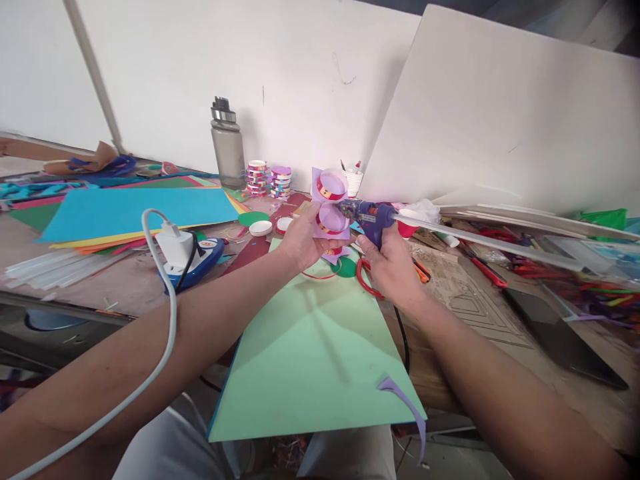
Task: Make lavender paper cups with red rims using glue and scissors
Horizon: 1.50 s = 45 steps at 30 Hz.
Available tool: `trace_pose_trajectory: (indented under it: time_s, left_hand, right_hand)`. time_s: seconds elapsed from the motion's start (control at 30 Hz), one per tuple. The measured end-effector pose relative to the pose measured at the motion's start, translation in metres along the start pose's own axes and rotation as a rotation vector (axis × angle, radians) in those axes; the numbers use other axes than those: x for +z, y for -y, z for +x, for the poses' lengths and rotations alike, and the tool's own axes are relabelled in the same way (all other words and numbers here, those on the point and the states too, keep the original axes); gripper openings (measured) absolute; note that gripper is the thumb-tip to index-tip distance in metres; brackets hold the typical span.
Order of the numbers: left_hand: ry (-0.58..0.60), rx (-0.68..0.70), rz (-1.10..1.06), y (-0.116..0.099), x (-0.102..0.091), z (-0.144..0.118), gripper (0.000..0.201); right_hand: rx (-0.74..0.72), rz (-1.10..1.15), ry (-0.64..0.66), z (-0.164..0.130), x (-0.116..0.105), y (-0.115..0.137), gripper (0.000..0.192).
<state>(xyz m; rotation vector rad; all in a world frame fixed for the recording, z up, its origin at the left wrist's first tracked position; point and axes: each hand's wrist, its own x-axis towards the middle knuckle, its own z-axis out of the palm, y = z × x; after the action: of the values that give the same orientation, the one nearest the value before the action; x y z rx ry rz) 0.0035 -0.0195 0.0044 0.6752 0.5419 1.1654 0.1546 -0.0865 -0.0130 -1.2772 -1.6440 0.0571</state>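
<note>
While the left hand (300,241) grips a purple paper piece with two red-rimmed rings (331,203) upright above the green sheet (310,360), the right hand (393,267) closes around a blue glue gun (375,219), its nozzle meeting the paper's edge, seemingly so glue lands there.
</note>
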Motion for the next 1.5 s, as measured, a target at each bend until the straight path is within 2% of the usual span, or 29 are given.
trace_pose_trajectory:
  time_s: [0.27, 0.4, 0.5, 0.8, 1.07, 1.23, 1.37, 1.5]
  left_hand:
    - [-0.078, 0.088, -0.023, -0.004, 0.001, -0.001, 0.03]
    - [-0.1, 0.113, -0.055, -0.006, 0.0, 0.001, 0.034]
    - [-0.107, 0.108, -0.077, -0.007, 0.001, 0.001, 0.035]
    - [-0.003, 0.04, -0.028, -0.003, 0.002, -0.002, 0.03]
    - [0.109, -0.064, 0.018, 0.0, -0.001, 0.0, 0.033]
    - [0.09, -0.047, 0.007, -0.003, 0.0, 0.0, 0.034]
    - [0.03, 0.001, -0.036, -0.011, 0.002, 0.001, 0.033]
    - [-0.003, 0.012, -0.055, -0.014, 0.002, 0.001, 0.032]
  right_hand:
    - [0.02, -0.012, 0.011, -0.002, -0.001, 0.001, 0.035]
    - [0.011, -0.026, 0.053, -0.004, -0.003, 0.003, 0.036]
    - [-0.007, -0.014, 0.037, -0.003, -0.003, 0.005, 0.039]
    - [-0.028, 0.015, 0.002, -0.001, -0.002, 0.005, 0.042]
    - [-0.061, -0.038, 0.063, -0.005, -0.001, 0.006, 0.036]
    - [-0.101, -0.056, 0.099, -0.006, -0.002, 0.007, 0.033]
    - [-0.12, -0.065, 0.16, -0.007, -0.004, 0.008, 0.036]
    - [-0.129, -0.046, 0.15, -0.007, -0.005, 0.01, 0.041]
